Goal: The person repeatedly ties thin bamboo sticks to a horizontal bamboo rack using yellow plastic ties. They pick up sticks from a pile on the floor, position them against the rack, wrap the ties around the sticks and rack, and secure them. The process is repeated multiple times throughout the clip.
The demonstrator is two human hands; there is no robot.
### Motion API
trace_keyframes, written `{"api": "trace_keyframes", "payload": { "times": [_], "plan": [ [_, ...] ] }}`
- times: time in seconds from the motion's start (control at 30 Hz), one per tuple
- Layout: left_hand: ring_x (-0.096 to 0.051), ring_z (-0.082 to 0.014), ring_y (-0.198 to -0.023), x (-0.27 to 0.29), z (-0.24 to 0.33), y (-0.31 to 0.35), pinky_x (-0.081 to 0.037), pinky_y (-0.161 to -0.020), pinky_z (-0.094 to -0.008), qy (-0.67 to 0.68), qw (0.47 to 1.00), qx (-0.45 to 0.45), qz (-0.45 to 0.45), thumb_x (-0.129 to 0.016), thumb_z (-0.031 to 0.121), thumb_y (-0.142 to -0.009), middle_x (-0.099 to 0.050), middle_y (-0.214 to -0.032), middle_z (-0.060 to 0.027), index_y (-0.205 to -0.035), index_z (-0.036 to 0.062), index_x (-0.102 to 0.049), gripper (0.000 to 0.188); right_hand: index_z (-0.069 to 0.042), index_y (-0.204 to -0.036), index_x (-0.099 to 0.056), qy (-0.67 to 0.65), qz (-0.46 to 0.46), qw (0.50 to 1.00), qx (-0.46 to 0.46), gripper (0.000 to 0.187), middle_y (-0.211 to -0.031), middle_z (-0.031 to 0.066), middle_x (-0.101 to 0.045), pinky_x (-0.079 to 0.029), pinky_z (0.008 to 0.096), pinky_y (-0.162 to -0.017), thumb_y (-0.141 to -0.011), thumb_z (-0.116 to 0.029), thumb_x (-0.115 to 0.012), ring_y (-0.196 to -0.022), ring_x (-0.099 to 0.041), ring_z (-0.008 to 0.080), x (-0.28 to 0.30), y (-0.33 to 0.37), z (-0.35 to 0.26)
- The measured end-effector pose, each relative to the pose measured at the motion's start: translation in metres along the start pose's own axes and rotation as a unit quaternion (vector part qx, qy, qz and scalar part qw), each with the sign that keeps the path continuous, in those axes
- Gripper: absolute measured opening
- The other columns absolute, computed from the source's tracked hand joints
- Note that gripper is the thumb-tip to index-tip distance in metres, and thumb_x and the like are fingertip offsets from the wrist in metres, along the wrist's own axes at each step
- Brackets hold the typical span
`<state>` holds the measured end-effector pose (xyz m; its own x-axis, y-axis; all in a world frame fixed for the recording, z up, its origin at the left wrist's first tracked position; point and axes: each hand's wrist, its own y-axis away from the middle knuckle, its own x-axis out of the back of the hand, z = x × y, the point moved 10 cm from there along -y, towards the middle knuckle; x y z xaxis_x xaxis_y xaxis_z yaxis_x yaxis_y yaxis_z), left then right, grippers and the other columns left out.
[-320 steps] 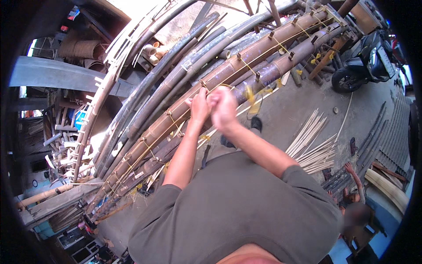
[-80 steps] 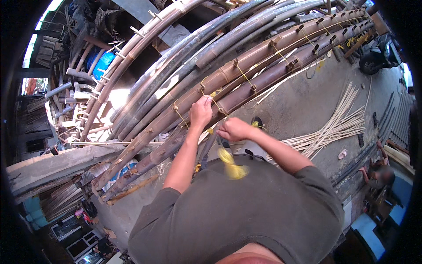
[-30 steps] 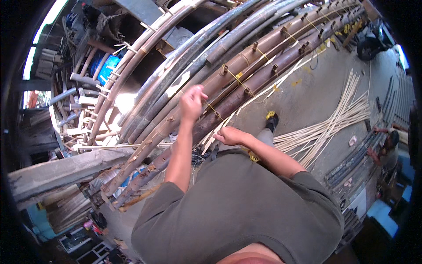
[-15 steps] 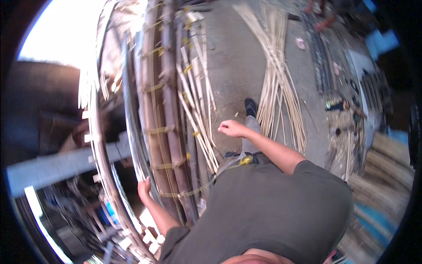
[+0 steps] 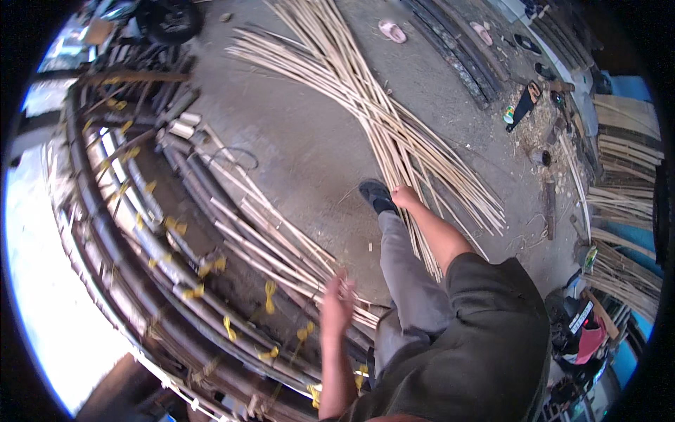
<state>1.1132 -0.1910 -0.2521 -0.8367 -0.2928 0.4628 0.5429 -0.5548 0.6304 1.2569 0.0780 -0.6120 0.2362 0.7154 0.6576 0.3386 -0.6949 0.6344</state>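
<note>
The left hand [image 5: 337, 304] is seen raised over the bound bamboo poles [image 5: 176, 267], its fingers [image 5: 346, 283] spread and slightly blurred, with nothing gripped between them. Just beneath and beside it, a loose sheaf of pale split strips [image 5: 274, 246] is laid slantwise across the dark poles, reaching up toward short cut bamboo sections [image 5: 179, 128]. The poles themselves are curved along the left of the view and are tied at intervals with yellow twine knots [image 5: 269, 295].

The right hand [image 5: 406, 197] is held lower down at the person's side, near the dark shoe [image 5: 377, 196]; it appears loosely closed, though whether anything is pinched in it cannot be told. It is shown against a long fan of thin pale bamboo slivers [image 5: 365, 105], which is spread over the concrete floor [image 5: 302, 141] from the top of the view down past the grey trouser leg [image 5: 408, 281].

Further out, a handsaw [image 5: 524, 105] is seen lying among wood shavings at the upper right, with a small can [image 5: 508, 114] just beside it. Pink sandals [image 5: 391, 30] are left on the floor at the top, well apart from each other. Stacked bamboo laths [image 5: 626, 148] are piled along the right edge, and a wheel [image 5: 169, 17] is visible at the upper left.
</note>
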Motion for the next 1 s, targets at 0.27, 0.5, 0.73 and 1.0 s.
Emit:
{"api": "trace_keyframes", "payload": {
  "times": [0.27,0.5,0.73,1.0],
  "plan": [
    [0.0,-0.0553,-0.14,-0.22,-0.048,-0.11,-0.023,-0.107,-0.0658,-0.3,0.914,-0.02,-0.273,-0.05,0.059,-0.091,0.0,-0.154,-0.0305,-0.149,0.0247,-0.031,0.07,-0.008,-0.097,-0.068,0.031,0.083,0.993,-0.074,0.025,-0.098,0.0206,-0.067,-0.052,0.0489,-0.083,-0.086,-0.022,-0.05,-0.093,-0.064,0.0398,-0.003,-0.244,0.034],
    [0.005,-0.0634,-0.135,-0.21,-0.041,-0.164,-0.015,-0.106,-0.0717,-0.219,0.926,0.122,-0.282,-0.051,0.064,-0.088,0.007,-0.156,-0.0246,-0.145,0.0354,-0.035,0.066,-0.005,-0.097,-0.066,0.237,0.076,0.968,0.003,0.024,-0.091,0.0176,-0.07,-0.054,0.0479,-0.071,-0.093,-0.016,-0.046,-0.085,-0.068,0.0334,-0.016,-0.338,0.052],
    [-0.003,-0.0477,-0.143,-0.21,-0.041,-0.157,-0.018,-0.109,-0.0651,-0.174,0.937,0.061,-0.297,-0.048,0.056,-0.093,-0.006,-0.157,-0.0228,-0.145,0.0263,-0.038,0.061,-0.005,-0.098,-0.051,-0.063,0.109,0.984,0.129,0.014,-0.089,0.0217,-0.064,-0.049,0.05,-0.071,-0.091,-0.017,-0.051,-0.087,-0.062,0.042,0.051,-0.233,-0.038],
    [-0.052,-0.0365,-0.123,-0.135,-0.069,-0.122,-0.039,-0.104,-0.0413,0.135,0.974,0.11,-0.142,-0.044,0.05,-0.098,-0.056,-0.128,-0.0241,-0.133,0.0045,-0.051,0.058,-0.005,-0.094,-0.058,-0.212,0.196,0.937,0.195,0.025,-0.073,0.0144,-0.065,-0.051,0.0392,-0.058,-0.087,-0.026,-0.068,-0.064,-0.066,0.0294,0.248,-0.042,-0.24]
  ]
}}
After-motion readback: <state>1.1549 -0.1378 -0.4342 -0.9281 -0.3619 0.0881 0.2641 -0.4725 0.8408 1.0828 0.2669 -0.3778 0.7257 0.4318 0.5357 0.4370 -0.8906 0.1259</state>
